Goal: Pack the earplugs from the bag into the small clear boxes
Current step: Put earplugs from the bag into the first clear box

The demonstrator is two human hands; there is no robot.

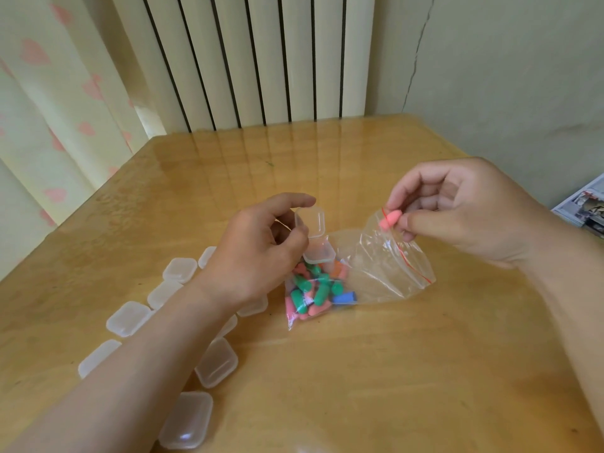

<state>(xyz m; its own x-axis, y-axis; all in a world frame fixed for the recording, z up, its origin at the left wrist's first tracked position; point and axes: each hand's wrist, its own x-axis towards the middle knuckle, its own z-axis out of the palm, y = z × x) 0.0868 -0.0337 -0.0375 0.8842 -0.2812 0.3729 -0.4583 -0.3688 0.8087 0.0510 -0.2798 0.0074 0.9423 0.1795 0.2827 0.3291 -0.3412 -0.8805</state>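
Observation:
A clear zip bag [372,273] lies on the wooden table [359,371], with green, pink, orange and blue earplugs [313,289] bunched at its near left end. My left hand [261,253] holds a small clear box [315,237] above the bag, its hinged lid standing open. My right hand [457,210] pinches a pink earplug [389,220] between thumb and fingers, just above the bag's red-lined mouth and to the right of the open box.
Several shut small clear boxes [215,362] lie on the table to the left, partly under my left forearm. A curtain [49,109] and a radiator [261,60] stand behind the table. Printed papers [585,204] lie beyond the table's right edge.

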